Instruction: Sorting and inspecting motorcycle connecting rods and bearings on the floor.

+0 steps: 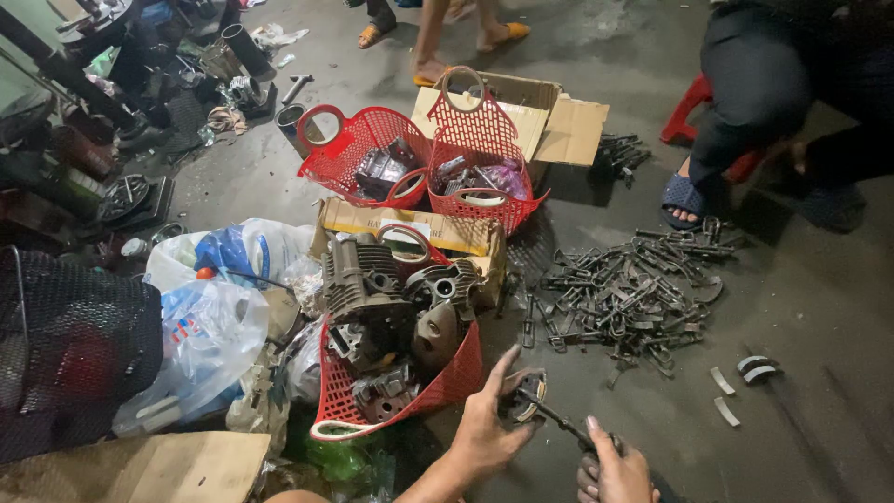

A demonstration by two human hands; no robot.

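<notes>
My left hand (492,424) grips a dark curved metal part (524,391) low in the view, just right of a red plastic basket (447,382) packed with greasy engine cylinders. A thin dark metal tool (559,424) is in my right hand (615,475), and its tip reaches into the part that the left hand holds. Both hands are close together above the concrete floor.
A heap of dark metal pieces (629,289) lies to the right. Two more red baskets (368,154) (484,168) and cardboard boxes (549,116) stand behind. Plastic bags (214,307) lie left. A person sits on a red stool (694,102); another's feet (466,47) stand at the back.
</notes>
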